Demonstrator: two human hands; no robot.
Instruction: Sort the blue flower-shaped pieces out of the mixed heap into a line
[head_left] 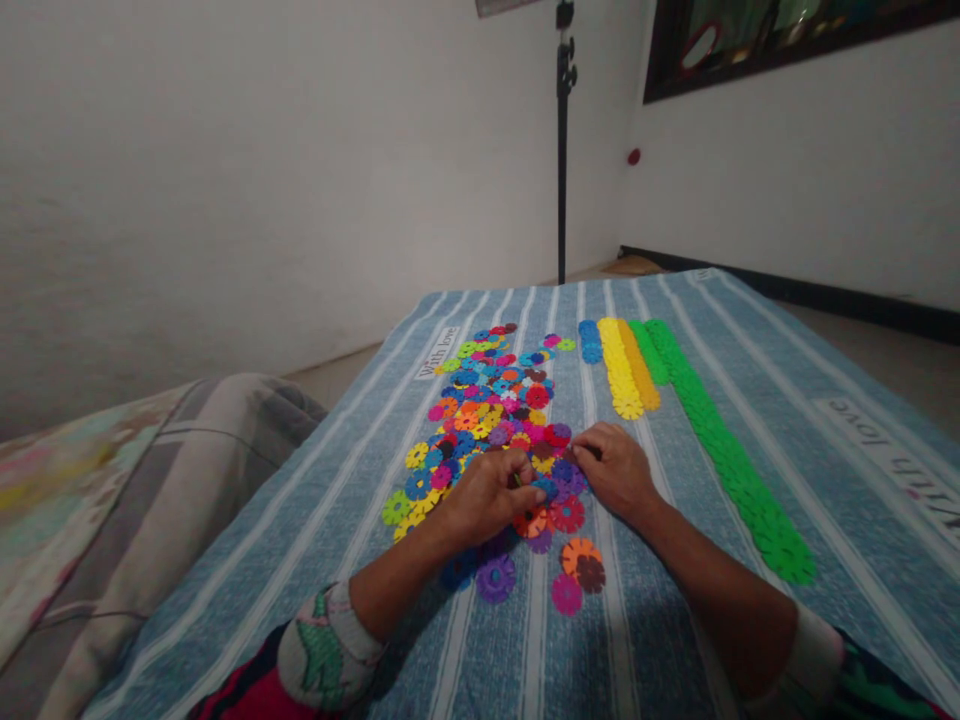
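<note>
Left hand [487, 492] curled over disc pile [499, 410], right hand [616, 468] angled in, fingers bent, at its edge. Can't tell whether I'm pinching any. Cloth [322, 510] reads "With love".

A blue-and-white striped cloth printed with "With love" [315, 520] covers the broad surface. Beyond its far edge, a thin black upright stand [562, 180] rises before a plain whitish wall [262, 150]. At upper right, a dark-framed window [664, 62] sits above a small round red object [634, 157] on the wall; a black skirting strip [840, 297] runs below. At left, a grey-and-brown striped blanket [225, 430] lies beside a pale multicoloured patterned fabric [67, 490].
</note>
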